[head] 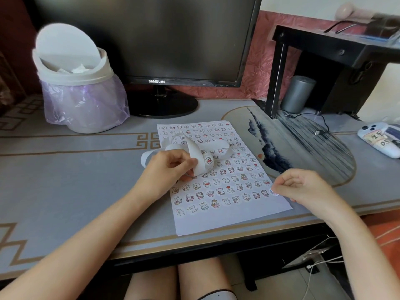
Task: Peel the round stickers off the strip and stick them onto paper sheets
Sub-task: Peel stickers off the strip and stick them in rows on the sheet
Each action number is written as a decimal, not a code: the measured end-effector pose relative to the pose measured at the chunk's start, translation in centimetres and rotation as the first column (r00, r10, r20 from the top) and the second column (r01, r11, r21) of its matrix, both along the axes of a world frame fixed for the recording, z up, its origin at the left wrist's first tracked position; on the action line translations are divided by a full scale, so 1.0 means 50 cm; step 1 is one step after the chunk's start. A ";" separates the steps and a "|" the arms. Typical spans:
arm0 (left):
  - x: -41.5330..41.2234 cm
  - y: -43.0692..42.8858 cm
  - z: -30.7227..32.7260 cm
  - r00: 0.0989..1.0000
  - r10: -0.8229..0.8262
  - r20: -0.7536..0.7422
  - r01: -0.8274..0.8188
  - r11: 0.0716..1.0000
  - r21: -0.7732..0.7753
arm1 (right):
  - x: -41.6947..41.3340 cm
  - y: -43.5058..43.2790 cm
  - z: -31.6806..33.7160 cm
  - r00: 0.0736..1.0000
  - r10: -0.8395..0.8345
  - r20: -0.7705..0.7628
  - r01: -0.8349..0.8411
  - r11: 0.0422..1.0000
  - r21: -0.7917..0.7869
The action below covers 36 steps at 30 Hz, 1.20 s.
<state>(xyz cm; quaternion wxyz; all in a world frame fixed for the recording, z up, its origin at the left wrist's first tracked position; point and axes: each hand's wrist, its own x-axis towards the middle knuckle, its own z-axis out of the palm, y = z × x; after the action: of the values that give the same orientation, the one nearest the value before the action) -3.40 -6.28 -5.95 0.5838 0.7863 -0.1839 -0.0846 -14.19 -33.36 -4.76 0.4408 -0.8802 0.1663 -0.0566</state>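
A stack of white paper sheets (229, 217) lies on the desk, the top one covered with rows of small cartoon stickers. My left hand (166, 167) grips a curling white sticker strip (194, 148) above the sheet's left part; a bear sticker (208, 160) shows on the strip beside my thumb. My right hand (303, 187) is at the sheet's right edge, its thumb and forefinger pinched on one round sticker (273, 192) that touches the paper.
A black monitor (151, 40) stands behind the paper. A white bin (78, 87) with a purple liner is at the back left. A black shelf (324, 61), a grey cylinder (297, 94), a cable and a white phone (378, 137) are on the right.
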 end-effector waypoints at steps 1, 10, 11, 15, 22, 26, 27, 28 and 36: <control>0.000 0.000 0.000 1.000 -0.003 -0.003 0.003 1.000 -0.004 | 0.000 0.000 -0.001 1.000 -0.001 0.006 0.001 1.000 -0.013; -0.002 -0.002 0.000 1.000 -0.012 0.004 0.012 1.000 0.001 | -0.007 -0.009 -0.016 0.998 -0.040 0.053 0.041 0.999 -0.019; -0.002 -0.002 0.000 1.000 -0.013 0.007 0.013 1.000 0.005 | -0.007 -0.010 -0.016 0.998 -0.041 0.052 0.042 0.999 -0.021; -0.004 -0.002 0.002 1.000 -0.016 0.019 0.015 1.000 0.015 | -0.007 -0.014 -0.016 0.993 -0.080 0.088 0.080 0.997 -0.004; -0.005 -0.001 0.003 1.000 -0.014 0.024 0.013 1.000 0.021 | 0.001 0.001 -0.018 0.993 -0.079 0.091 0.084 0.995 -0.047; -0.003 -0.001 0.003 1.000 -0.013 0.024 0.012 1.000 0.025 | 0.001 -0.001 -0.021 0.990 -0.093 0.109 0.103 0.991 -0.083; -0.003 -0.001 0.002 1.000 -0.011 0.027 0.011 1.000 0.026 | 0.000 -0.002 -0.020 0.990 -0.093 0.107 0.101 0.992 -0.070; -0.003 0.000 0.002 1.000 -0.010 0.029 0.010 1.000 0.027 | -0.002 -0.002 -0.019 0.991 -0.089 0.102 0.094 0.995 -0.046; -0.004 0.000 0.001 0.999 -0.011 0.032 0.010 1.000 0.030 | -0.014 -0.018 -0.016 0.999 0.004 0.044 -0.005 1.000 0.023</control>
<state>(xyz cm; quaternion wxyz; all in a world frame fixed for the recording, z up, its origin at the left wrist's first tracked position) -3.62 -6.29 -5.88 0.5686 0.7950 -0.1963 -0.0778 -14.87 -34.25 -5.57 0.4544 -0.8741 0.1553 -0.0731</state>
